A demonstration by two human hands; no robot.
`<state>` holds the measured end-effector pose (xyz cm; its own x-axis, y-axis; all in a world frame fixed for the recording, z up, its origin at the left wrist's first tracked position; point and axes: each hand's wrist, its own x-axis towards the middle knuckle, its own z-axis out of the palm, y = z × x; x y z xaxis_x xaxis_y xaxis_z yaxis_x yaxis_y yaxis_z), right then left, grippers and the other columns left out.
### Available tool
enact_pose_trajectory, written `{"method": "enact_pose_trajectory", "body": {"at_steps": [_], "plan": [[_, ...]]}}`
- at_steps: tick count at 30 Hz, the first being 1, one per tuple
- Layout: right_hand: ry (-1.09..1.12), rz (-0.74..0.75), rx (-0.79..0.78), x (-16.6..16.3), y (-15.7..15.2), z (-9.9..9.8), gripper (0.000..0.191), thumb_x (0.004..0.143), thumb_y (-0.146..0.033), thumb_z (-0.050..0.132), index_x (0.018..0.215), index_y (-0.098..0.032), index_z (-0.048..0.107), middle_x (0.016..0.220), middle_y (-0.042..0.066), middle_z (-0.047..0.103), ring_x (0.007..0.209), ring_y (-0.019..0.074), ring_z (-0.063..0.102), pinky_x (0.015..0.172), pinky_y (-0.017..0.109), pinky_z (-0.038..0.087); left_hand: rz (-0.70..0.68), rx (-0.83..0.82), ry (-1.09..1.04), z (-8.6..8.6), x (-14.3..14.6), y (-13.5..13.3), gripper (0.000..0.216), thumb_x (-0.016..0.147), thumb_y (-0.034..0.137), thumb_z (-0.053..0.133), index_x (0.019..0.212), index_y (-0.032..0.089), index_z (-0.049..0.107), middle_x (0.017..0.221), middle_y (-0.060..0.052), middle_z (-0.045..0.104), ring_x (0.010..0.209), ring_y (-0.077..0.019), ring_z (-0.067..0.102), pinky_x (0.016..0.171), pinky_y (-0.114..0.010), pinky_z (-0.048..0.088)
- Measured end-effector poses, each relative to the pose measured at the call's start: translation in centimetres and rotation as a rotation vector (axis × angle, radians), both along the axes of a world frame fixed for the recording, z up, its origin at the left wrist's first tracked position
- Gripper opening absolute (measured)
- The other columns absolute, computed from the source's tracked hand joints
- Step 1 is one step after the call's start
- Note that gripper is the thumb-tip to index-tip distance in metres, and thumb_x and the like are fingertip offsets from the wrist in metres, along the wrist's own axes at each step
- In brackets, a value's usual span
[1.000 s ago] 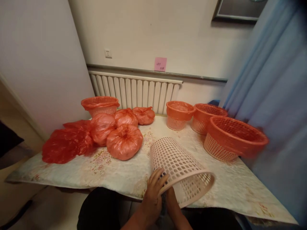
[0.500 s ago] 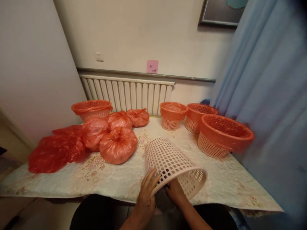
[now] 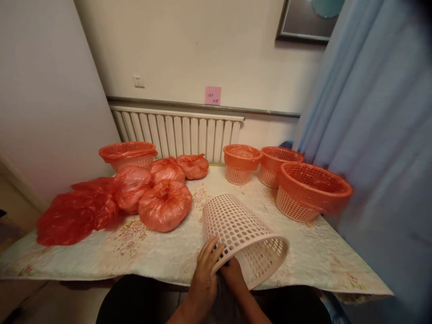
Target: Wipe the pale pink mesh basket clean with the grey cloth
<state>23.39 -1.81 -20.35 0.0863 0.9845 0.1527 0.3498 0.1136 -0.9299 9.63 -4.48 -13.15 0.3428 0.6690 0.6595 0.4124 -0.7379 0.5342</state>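
A pale pink perforated plastic basket [image 3: 232, 220] lies tilted on the table, its open mouth turned toward me and to the right. My left hand [image 3: 204, 274] grips the rim on its left side, fingers along the outer wall. Just inside the mouth, my right hand [image 3: 234, 274] is closed on a dark grey cloth [image 3: 222, 299]. The cloth hangs down between my forearms. The right fingertips are partly hidden by the rim.
Several filled red plastic bags [image 3: 165, 204] sit on the left, beside a loose red bag [image 3: 67, 218]. Behind them stands a basket lined with red plastic [image 3: 128, 150]. Three more red-lined baskets [image 3: 299, 204] stand at the right, near a blue curtain [image 3: 371, 157].
My right hand has moved left inside the basket mouth, toward my left hand, and the dark cloth shifted with it. The basket and left hand stay nearly in place.
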Motion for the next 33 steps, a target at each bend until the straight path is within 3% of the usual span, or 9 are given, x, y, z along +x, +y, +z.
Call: {"method": "enact_pose_trajectory", "body": {"at_steps": [2,6,11,15,18,21,26,30,33], "plan": [[0.099,0.062,-0.006,-1.1,0.0,1.3,0.05,0.075,-0.025,0.06,0.125,-0.018,0.058,0.12,0.011,0.064,0.114,0.0285,0.059,0.096,0.042,0.048,0.004,0.002,-0.02,0.4,-0.1,0.4,0.056,0.091,0.01,0.029,0.144,0.026,0.036,0.152,-0.008,0.033,0.141,-0.0258,0.028,0.112,-0.054,0.031],[0.043,0.087,0.198,-2.1,-0.3,2.7,0.048,0.085,-0.026,0.049,0.132,-0.019,0.05,0.128,0.009,0.059,0.117,0.0235,0.055,0.102,0.039,0.042,0.017,0.012,-0.06,1.2,-0.3,1.6,0.055,0.089,0.009,0.033,0.141,0.027,0.041,0.15,-0.007,0.038,0.139,-0.0246,0.033,0.113,-0.051,0.032],[-0.494,0.155,0.186,2.1,0.8,0.9,0.028,0.088,-0.022,0.046,0.108,-0.023,0.066,0.117,0.007,0.063,0.107,0.0234,0.056,0.092,0.034,0.045,0.026,0.0,-0.071,1.8,-0.9,3.0,0.056,0.087,0.009,0.034,0.14,0.026,0.042,0.148,-0.008,0.04,0.137,-0.024,0.036,0.112,-0.05,0.033],[-0.843,0.068,0.146,6.4,2.2,-0.3,0.026,0.086,-0.018,0.046,0.097,-0.024,0.069,0.113,0.007,0.062,0.103,0.0265,0.053,0.085,0.035,0.044,-0.023,-0.004,-0.057,1.8,-0.8,3.4,0.061,0.084,0.008,0.037,0.142,0.023,0.038,0.149,-0.01,0.039,0.138,-0.0253,0.033,0.113,-0.051,0.03],[-0.918,-0.027,0.161,7.1,2.3,-0.6,0.03,0.085,-0.013,0.043,0.095,-0.025,0.069,0.109,0.007,0.062,0.098,0.0259,0.053,0.081,0.033,0.043,0.008,-0.08,-0.132,0.3,-0.3,3.2,0.069,0.079,0.005,0.04,0.145,0.022,0.031,0.15,-0.011,0.036,0.14,-0.0249,0.031,0.115,-0.051,0.026],[-0.915,-0.125,0.157,6.2,1.9,-0.9,0.034,0.08,-0.008,0.042,0.094,-0.025,0.068,0.109,0.007,0.061,0.094,0.0255,0.053,0.079,0.034,0.043,0.13,-0.274,-0.254,-3.0,-0.1,2.4,0.069,0.08,0.01,0.044,0.146,0.019,0.027,0.149,-0.013,0.037,0.138,-0.0251,0.034,0.114,-0.051,0.028],[-0.921,-0.143,0.144,5.0,1.0,-0.2,0.036,0.066,-0.008,0.051,0.096,-0.022,0.065,0.116,0.01,0.056,0.1,0.0277,0.051,0.086,0.038,0.042,0.301,-0.585,-0.281,-8.1,-0.3,1.7,0.059,0.073,0.02,0.054,0.131,0.012,0.049,0.131,-0.017,0.057,0.126,-0.0307,0.05,0.108,-0.05,0.037],[-0.908,-0.113,0.109,4.5,0.5,0.5,0.033,0.068,-0.017,0.057,0.099,-0.019,0.065,0.117,0.013,0.055,0.101,0.0298,0.05,0.088,0.041,0.043,0.274,-0.857,-0.282,-8.5,0.2,2.1,0.052,0.07,0.017,0.05,0.121,0.01,0.057,0.105,-0.013,0.072,0.103,-0.0282,0.067,0.097,-0.044,0.049],[-0.854,-0.125,0.126,3.7,0.3,0.2,0.035,0.069,-0.018,0.059,0.103,-0.019,0.064,0.119,0.013,0.055,0.105,0.0306,0.05,0.092,0.043,0.043,0.281,-0.828,-0.383,-7.8,0.5,2.0,0.055,0.069,0.013,0.045,0.123,0.01,0.057,0.116,-0.012,0.069,0.113,-0.0253,0.062,0.104,-0.042,0.044]]}}
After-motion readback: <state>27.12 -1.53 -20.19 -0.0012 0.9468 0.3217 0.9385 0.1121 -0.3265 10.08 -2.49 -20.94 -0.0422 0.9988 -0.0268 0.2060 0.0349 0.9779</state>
